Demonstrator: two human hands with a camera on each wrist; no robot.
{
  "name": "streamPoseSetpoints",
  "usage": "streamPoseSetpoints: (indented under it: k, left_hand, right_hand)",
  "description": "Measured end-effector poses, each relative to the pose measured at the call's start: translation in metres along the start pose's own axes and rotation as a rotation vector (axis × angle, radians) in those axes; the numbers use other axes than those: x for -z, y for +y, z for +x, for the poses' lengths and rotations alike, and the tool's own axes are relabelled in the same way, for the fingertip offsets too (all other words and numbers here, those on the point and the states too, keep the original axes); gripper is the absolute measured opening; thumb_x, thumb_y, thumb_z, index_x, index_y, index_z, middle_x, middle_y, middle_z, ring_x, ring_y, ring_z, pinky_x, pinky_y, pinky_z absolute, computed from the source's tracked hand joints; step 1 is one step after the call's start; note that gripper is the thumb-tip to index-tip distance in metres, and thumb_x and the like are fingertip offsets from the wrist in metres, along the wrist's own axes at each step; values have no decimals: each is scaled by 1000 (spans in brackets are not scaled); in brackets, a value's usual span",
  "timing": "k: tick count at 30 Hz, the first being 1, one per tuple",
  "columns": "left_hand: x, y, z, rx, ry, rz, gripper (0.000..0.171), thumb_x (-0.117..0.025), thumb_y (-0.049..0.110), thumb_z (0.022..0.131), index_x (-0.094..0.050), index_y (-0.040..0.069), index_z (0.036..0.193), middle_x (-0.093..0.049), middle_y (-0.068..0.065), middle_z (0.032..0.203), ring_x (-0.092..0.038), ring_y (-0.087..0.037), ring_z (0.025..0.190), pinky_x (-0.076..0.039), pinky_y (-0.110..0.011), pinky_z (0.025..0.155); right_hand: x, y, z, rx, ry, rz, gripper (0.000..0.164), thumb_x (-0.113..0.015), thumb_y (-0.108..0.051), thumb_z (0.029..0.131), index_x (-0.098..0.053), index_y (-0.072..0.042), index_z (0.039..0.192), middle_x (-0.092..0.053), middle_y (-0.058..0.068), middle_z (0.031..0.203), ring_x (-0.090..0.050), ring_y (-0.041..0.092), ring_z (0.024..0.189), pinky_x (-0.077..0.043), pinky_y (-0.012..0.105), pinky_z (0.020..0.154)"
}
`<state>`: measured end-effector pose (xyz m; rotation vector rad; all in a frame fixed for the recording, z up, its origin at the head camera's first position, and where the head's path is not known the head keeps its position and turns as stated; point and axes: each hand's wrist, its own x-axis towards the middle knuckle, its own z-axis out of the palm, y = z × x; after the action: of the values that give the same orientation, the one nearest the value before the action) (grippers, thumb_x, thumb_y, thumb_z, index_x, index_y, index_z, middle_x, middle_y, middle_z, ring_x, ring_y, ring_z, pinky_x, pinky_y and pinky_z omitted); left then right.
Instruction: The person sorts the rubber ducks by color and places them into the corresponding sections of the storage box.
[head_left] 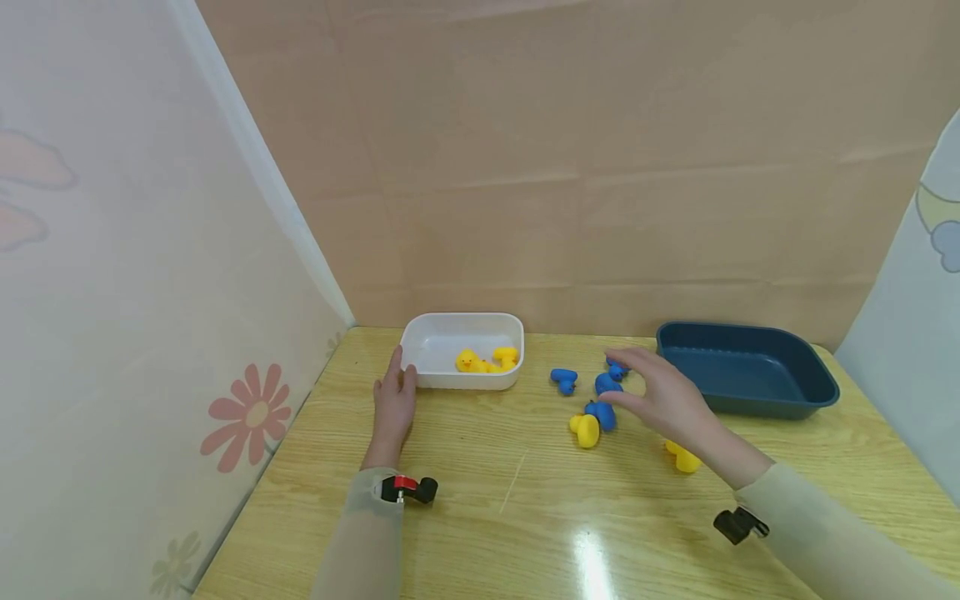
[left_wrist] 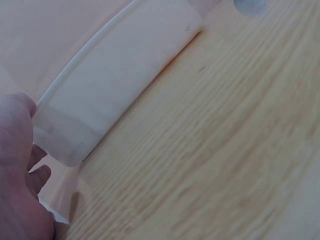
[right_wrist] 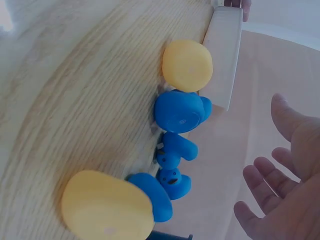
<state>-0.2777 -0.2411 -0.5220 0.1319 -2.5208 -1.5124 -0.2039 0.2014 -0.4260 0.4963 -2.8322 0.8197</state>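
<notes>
At the left, my left hand (head_left: pixel 393 404) holds the near left corner of a white plastic tub (head_left: pixel 457 381), thumb on the front wall and fingers along its side. Inside the tub lie yellow toy ducks (head_left: pixel 467 362). My right hand (head_left: pixel 663 400) hovers above the table with thumb and fingers spread apart, nothing between them. Near its fingertips are several blue toy ducks (head_left: pixel 602 415), some tipped on their sides, with a yellow duck (head_left: pixel 585 430) right beside them. Another yellow duck (head_left: pixel 684 457) lies under my right wrist, partly hidden. The right wrist view shows the ducks (right_wrist: pixel 177 111) close together.
A dark blue tub (head_left: pixel 750 404) stands at the back right, its near left part hidden by my right hand. Brown paper (head_left: pixel 480 167) covers the wall behind the wooden table (head_left: pixel 480 517). A flowered white panel (head_left: pixel 150 333) borders the left side.
</notes>
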Motion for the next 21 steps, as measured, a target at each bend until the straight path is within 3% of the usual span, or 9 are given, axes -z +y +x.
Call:
streamPoseSetpoints:
  k: [6, 9, 16, 21]
  left_hand:
    - [0, -1, 0, 6, -1, 6, 66, -38, 48, 120, -22, 21, 179, -32, -11, 178, -23, -38, 167, 8, -56, 135]
    - [0, -2, 0, 3, 0, 11, 67, -38, 48, 120, -22, 20, 178, -32, -11, 178, -24, -37, 166, 8, -56, 135]
    - [0, -2, 0, 14, -2, 8, 66, -38, 48, 120, -22, 22, 179, -30, -9, 180, -13, -41, 168, 6, -60, 135]
    - [0, -2, 1, 11, -7, 6, 66, -38, 45, 120, -22, 21, 179, -28, -9, 180, -16, -38, 168, 6, -58, 135]
  right_hand:
    - [5, 8, -12, 24, 24, -21, 72, -83, -43, 100, -58, -11, 160, -63, 20, 150, -64, 44, 128, -57, 69, 96]
    - [7, 11, -18, 19, 36, -28, 73, -85, -39, 99, -58, -9, 159, -62, 22, 151, -63, 47, 130, -57, 71, 95]
    - [12, 17, -30, -7, 31, -23, 76, -86, -41, 98, -58, -4, 158, -60, 25, 152, -62, 50, 131, -55, 73, 97]
    - [15, 23, -40, -42, 7, -24, 77, -87, -37, 98, -57, 0, 158, -60, 26, 149, -63, 50, 128, -56, 72, 95]
